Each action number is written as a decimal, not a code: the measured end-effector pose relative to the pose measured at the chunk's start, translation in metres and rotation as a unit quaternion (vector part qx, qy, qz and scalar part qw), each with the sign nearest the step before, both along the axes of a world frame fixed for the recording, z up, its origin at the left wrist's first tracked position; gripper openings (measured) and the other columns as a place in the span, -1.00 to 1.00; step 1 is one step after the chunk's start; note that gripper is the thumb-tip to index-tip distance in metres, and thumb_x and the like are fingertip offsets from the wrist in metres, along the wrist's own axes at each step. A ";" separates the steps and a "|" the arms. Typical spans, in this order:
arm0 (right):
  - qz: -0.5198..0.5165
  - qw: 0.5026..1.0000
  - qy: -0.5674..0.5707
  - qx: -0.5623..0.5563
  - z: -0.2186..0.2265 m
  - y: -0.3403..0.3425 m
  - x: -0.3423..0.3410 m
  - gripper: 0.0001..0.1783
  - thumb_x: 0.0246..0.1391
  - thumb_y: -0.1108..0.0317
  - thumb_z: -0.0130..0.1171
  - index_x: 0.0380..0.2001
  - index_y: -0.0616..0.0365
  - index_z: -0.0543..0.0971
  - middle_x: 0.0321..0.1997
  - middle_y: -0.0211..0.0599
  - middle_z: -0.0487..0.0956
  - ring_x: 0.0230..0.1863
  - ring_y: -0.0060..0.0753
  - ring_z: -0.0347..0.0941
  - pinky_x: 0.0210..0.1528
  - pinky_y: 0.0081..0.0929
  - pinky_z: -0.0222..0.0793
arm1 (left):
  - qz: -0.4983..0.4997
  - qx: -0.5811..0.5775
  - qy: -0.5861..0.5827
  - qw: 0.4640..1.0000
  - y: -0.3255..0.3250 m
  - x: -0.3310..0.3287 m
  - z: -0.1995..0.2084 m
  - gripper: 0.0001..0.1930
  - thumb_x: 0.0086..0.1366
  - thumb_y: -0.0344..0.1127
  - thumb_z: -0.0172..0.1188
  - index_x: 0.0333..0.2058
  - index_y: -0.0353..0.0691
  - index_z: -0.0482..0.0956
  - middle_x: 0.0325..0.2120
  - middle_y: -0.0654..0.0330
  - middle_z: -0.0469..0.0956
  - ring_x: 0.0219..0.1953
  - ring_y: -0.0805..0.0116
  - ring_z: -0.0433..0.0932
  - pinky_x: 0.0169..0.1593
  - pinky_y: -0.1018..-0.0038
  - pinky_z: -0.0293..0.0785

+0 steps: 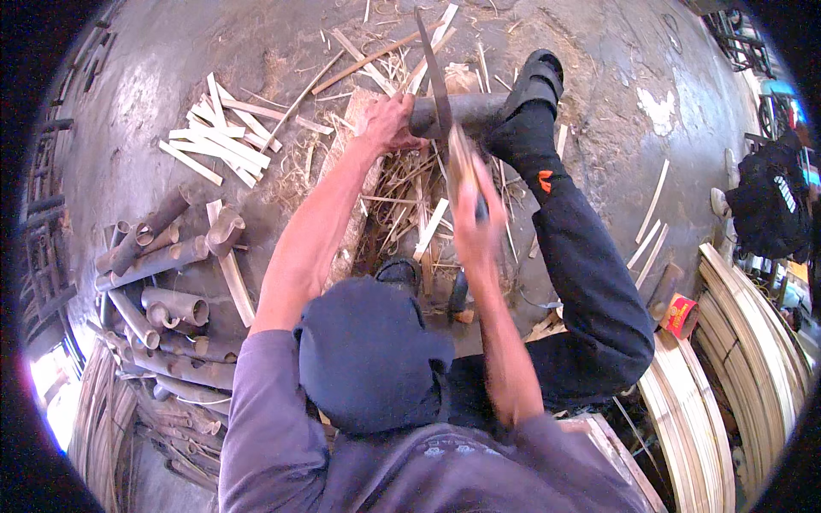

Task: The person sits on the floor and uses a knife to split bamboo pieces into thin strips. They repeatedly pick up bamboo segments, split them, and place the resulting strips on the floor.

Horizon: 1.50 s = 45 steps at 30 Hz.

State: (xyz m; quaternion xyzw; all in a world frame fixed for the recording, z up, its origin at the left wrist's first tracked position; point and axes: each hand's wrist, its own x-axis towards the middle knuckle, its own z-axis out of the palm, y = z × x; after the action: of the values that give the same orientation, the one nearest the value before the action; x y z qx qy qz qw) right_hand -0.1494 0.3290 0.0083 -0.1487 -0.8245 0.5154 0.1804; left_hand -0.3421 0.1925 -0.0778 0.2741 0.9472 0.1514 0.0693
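Observation:
A dark bamboo tube lies crosswise in front of me. My left hand grips its left end, beside a worn wooden plank. My right foot, in a black shoe, presses on the tube's right end. In my right hand, blurred by motion, is the light wooden handle of a hand saw. Its long, narrow blade crosses the tube close to my left hand and points away from me. The blade's teeth are too blurred to make out.
Cut bamboo tubes are heaped at left, near pale split strips. Shavings litter the floor under the tube. Bundled long strips and a red packet sit at right. A dark-handled tool lies between my legs.

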 end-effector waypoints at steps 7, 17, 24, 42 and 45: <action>0.006 0.996 -0.072 -0.057 0.035 -0.004 0.077 -0.51 0.20 0.30 -0.02 0.14 0.34 0.41 -0.01 0.01 0.58 -0.04 -0.28 0.54 0.03 -0.35 0.39 | -0.010 -0.040 -0.024 0.999 -0.005 -0.002 0.011 -0.15 -0.27 0.29 0.44 -0.10 -0.21 0.43 -0.17 0.05 0.54 -0.07 -0.03 0.53 -0.05 0.10 0.46; -0.020 0.997 -0.014 -0.076 0.020 -0.006 -0.055 -0.60 0.22 0.34 -0.01 0.03 0.41 0.47 0.07 0.05 0.53 0.13 -0.21 0.44 0.20 -0.47 0.25 | -0.041 0.003 0.025 0.999 -0.003 -0.007 0.008 -0.10 -0.25 0.37 0.38 -0.10 -0.25 0.37 -0.28 -0.09 0.57 -0.20 -0.10 0.58 -0.14 0.12 0.50; 0.003 0.988 -0.092 -0.124 0.061 0.003 0.155 -0.49 0.17 0.35 -0.05 0.16 0.39 0.37 0.10 0.07 0.51 0.13 -0.24 0.45 0.17 -0.39 0.29 | -0.009 -0.040 -0.038 0.998 0.001 -0.003 0.014 -0.12 -0.27 0.28 0.44 -0.06 -0.23 0.43 -0.14 0.00 0.52 -0.09 -0.07 0.53 -0.05 0.10 0.45; 0.022 0.998 -0.021 -0.049 0.020 -0.002 0.015 -0.58 0.23 0.36 -0.04 0.10 0.36 0.44 0.10 0.00 0.52 0.14 -0.23 0.43 0.19 -0.43 0.25 | -0.021 -0.001 0.036 0.999 -0.005 -0.011 0.003 -0.11 -0.26 0.36 0.39 -0.11 -0.26 0.42 -0.25 -0.07 0.56 -0.23 -0.09 0.58 -0.17 0.14 0.51; -0.012 0.998 -0.033 -0.050 0.026 -0.003 -0.043 -0.61 0.22 0.34 -0.01 0.03 0.38 0.48 0.06 0.04 0.53 0.13 -0.18 0.44 0.22 -0.43 0.23 | -0.034 0.018 0.031 0.999 -0.008 -0.007 -0.001 -0.10 -0.29 0.37 0.40 -0.13 -0.28 0.42 -0.27 -0.09 0.56 -0.25 -0.09 0.59 -0.19 0.13 0.52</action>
State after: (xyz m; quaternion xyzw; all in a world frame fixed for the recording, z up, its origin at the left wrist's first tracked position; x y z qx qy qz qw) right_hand -0.1927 0.3257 0.0345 -0.1840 -0.8015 0.5485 0.1513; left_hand -0.3496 0.1849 -0.0788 0.3122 0.9360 0.1578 0.0401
